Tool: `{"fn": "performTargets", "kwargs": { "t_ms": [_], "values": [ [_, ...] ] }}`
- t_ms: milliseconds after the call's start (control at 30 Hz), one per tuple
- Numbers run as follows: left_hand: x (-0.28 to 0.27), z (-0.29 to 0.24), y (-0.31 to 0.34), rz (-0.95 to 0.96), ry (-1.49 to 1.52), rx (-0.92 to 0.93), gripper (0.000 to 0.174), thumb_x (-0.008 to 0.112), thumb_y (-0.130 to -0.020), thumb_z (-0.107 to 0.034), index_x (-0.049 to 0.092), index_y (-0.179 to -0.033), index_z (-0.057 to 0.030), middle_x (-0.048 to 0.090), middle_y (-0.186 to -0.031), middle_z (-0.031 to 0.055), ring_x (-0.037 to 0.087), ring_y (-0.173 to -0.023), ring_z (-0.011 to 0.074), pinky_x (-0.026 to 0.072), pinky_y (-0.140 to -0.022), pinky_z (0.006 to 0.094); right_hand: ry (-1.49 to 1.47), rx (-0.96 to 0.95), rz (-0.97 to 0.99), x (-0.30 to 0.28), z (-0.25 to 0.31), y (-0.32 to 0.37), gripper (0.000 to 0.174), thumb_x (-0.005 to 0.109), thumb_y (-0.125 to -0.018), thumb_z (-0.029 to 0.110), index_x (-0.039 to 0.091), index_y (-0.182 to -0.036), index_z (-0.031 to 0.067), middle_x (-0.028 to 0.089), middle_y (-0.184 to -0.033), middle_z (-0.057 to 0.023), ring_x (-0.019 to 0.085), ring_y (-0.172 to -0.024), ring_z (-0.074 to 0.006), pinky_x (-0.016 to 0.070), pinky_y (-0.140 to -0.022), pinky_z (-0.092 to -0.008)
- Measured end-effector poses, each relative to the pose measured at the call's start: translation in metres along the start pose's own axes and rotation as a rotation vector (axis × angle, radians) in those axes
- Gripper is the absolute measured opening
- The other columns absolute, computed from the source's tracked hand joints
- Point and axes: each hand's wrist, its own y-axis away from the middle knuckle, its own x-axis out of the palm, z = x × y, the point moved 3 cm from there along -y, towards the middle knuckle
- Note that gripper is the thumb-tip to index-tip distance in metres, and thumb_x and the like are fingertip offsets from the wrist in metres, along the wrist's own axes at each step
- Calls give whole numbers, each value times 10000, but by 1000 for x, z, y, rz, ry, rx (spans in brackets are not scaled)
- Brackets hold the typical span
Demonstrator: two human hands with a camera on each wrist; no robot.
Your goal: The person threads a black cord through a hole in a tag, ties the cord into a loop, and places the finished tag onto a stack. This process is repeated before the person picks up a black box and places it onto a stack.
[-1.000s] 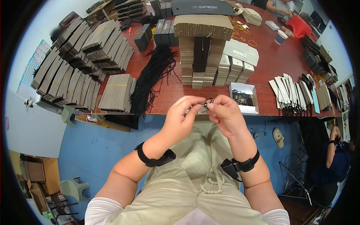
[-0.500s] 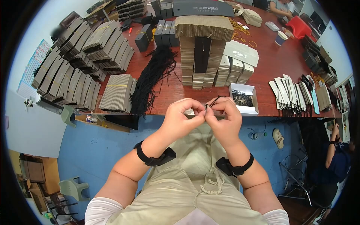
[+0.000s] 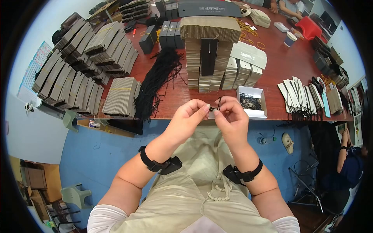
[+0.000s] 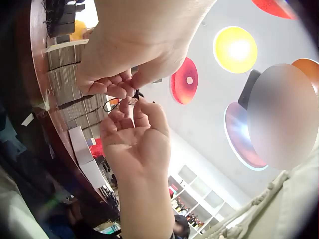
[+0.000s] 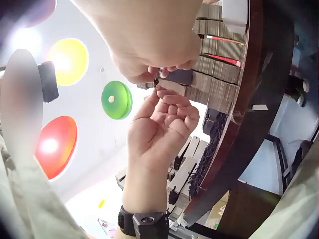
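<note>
Over the table's front edge, my left hand (image 3: 190, 116) and right hand (image 3: 234, 118) meet fingertip to fingertip. Between them is a thin black cord (image 3: 219, 103) with a small dark knot-like bit, pinched by thumb and fingers from both sides. A loop of the cord rises beside my right fingers. In the left wrist view, the cord (image 4: 137, 93) runs between the two sets of fingertips, a thin loop hanging to one side. The right wrist view shows only a short dark piece of the cord (image 5: 156, 81); fingers cover the rest.
Behind the hands rise tall stacks of grey cards (image 3: 210, 29). A white box (image 3: 252, 103) of small black pieces stands right, near white tags (image 3: 299, 95) with black strings. A bundle of black cords (image 3: 157, 83) lies left, beside banded card stacks (image 3: 121, 97).
Both hands stay together at the table's front edge. My fingertips, closely joined half a second ago, have moved slightly apart, and the cord's loop now stands more upright by the right fingers.
</note>
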Motion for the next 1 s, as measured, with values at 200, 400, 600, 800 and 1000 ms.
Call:
{"fn": "performTargets", "kwargs": {
  "t_ms": [200,400,600,800,1000],
  "values": [
    [-7,-19,1,16,-91,3,130,559,-911,-160,569,-927,-31,563,-839,-36,488,-770,25,399,-698,186,254,18,52,-19,12,-12,144,614,-803,32,527,-918,29,544,-963,-52,452,-632,-57,382,-547,-189],
    [-3,-25,0,18,-74,-37,139,579,-899,-169,576,-910,-31,567,-825,-39,484,-751,19,392,-675,184,-171,643,364,-3,32,-12,332,585,-832,66,427,-1118,10,594,-918,-78,507,-575,-71,381,-466,-210],
    [-9,-20,1,20,-134,-58,129,576,-896,-158,576,-911,-30,574,-833,-39,493,-755,19,400,-674,188,-198,703,407,-12,21,-16,206,610,-822,75,526,-992,-5,564,-691,2,467,-530,-38,325,-439,-192],
    [-9,-16,1,39,-147,-87,106,571,-894,-139,577,-909,-34,578,-852,-34,508,-781,33,409,-710,198,143,450,343,-10,23,-13,76,648,-803,59,633,-837,-7,551,-664,50,444,-560,5,326,-464,-169],
    [-7,-19,2,117,-114,-116,136,556,-904,-169,575,-893,-35,553,-809,-33,447,-701,32,364,-633,195,184,364,332,-9,31,-13,115,650,-797,46,665,-882,-31,641,-779,-9,530,-670,-14,436,-557,-163]
  ]
}}
